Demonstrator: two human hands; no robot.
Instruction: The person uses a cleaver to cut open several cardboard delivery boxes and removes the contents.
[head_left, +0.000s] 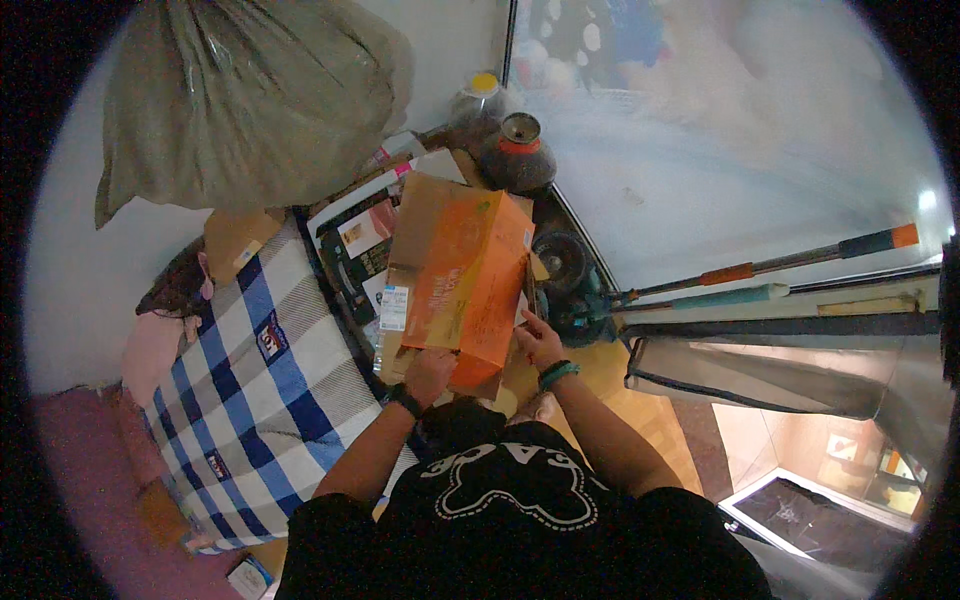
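Observation:
An orange cardboard box (472, 277) with a yellowish tape strip and printed writing lies in front of me, tilted over other cardboard. My left hand (431, 375) grips its near lower edge, fingers curled over the rim. At the box's right side my right hand (540, 341) holds the edge between thumb and fingers; part of that grip is hidden. A brown cardboard piece (409, 247) with a white label (394, 307) shows along the left of the orange box. Beneath them is a dark printed carton (360, 255).
A blue-and-white checked cloth (277, 375) covers the surface at left, below a large grey-green bag (247, 105). A dark round jar (517, 157) and a yellow-capped bottle (480, 97) stand behind. Long-handled poles (757, 270) lean at right, beside a dark wheel-like object (559, 262).

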